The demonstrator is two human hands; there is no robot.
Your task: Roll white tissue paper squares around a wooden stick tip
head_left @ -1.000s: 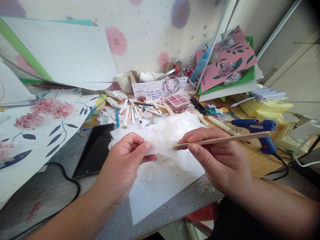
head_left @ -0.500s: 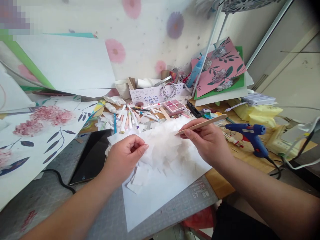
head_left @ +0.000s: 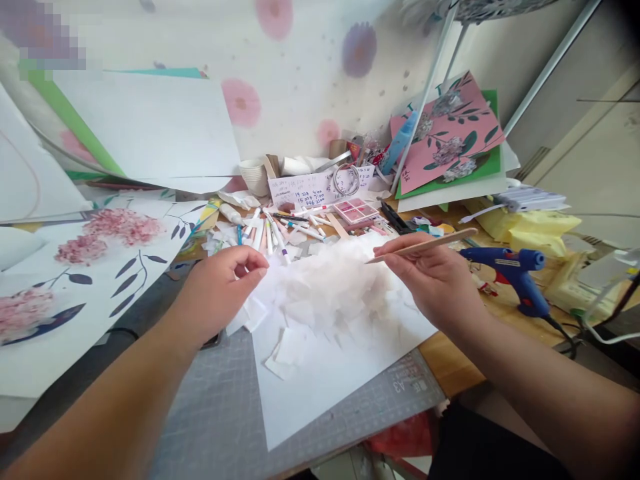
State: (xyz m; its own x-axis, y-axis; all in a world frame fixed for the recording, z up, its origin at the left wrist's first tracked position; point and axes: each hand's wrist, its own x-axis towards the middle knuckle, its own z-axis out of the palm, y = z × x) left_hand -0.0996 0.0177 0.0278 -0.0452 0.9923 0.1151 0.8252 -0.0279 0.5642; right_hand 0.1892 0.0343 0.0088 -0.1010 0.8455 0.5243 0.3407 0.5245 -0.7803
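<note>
My right hand (head_left: 433, 273) grips a flat wooden craft stick (head_left: 425, 245), its tip pointing left above a mound of thin white paper petals (head_left: 335, 287). The petals lie on a white sheet of paper (head_left: 310, 400). To the left of the mound, my left hand (head_left: 225, 283) hovers with thumb and fingers pinched together; whatever may be between them is too small to make out. Small torn white paper pieces (head_left: 287, 350) rest on the sheet's left part, below that hand. A grey cutting mat (head_left: 220, 413) lies under the sheet.
A blue glue gun (head_left: 515, 270) with its cord sits at the right. Behind the sheet are scattered markers (head_left: 275, 233) and a pink palette (head_left: 356, 212). Pictures with pink paper flowers (head_left: 125, 227) stand at the left. A paper cup (head_left: 254, 177) is at the back.
My left hand has moved left, away from the petal mound, and now covers most of the black tablet. My right hand keeps the craft stick and has shifted slightly right; the view has shifted slightly too.
</note>
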